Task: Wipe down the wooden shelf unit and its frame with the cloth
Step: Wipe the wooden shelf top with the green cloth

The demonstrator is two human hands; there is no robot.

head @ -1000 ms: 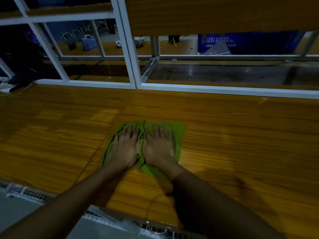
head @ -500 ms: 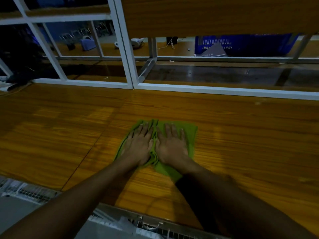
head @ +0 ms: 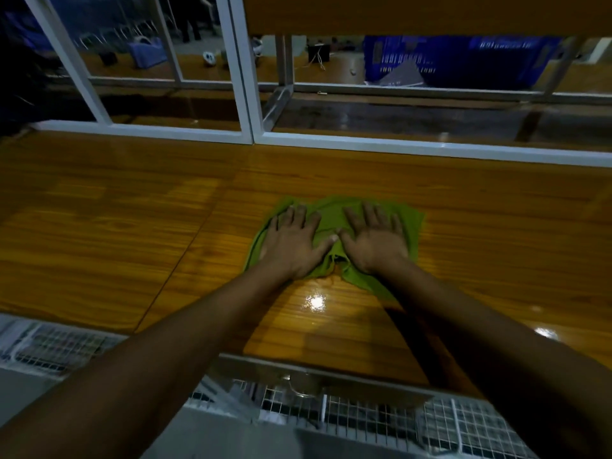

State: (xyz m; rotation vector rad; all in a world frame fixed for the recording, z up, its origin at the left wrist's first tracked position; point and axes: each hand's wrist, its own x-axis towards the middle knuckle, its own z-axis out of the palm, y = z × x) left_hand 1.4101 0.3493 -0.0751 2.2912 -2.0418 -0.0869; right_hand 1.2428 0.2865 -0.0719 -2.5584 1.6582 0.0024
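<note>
A green cloth (head: 332, 212) lies bunched on the glossy wooden shelf board (head: 116, 233), a little right of the board's seam. My left hand (head: 291, 241) presses flat on the cloth's left half with fingers spread. My right hand (head: 374, 238) presses flat on its right half, thumb tips nearly meeting. The white metal frame (head: 430, 148) runs along the board's far edge, with an upright post (head: 243, 77) rising behind the cloth.
Another wooden board (head: 414, 13) hangs overhead at the top. Behind the frame a blue crate (head: 463, 61) and small items sit on a farther wooden surface. A wire mesh panel (head: 397, 422) runs below the near edge.
Both hands have slid the cloth to the right along the board, and my hands have spread a little apart on it.
</note>
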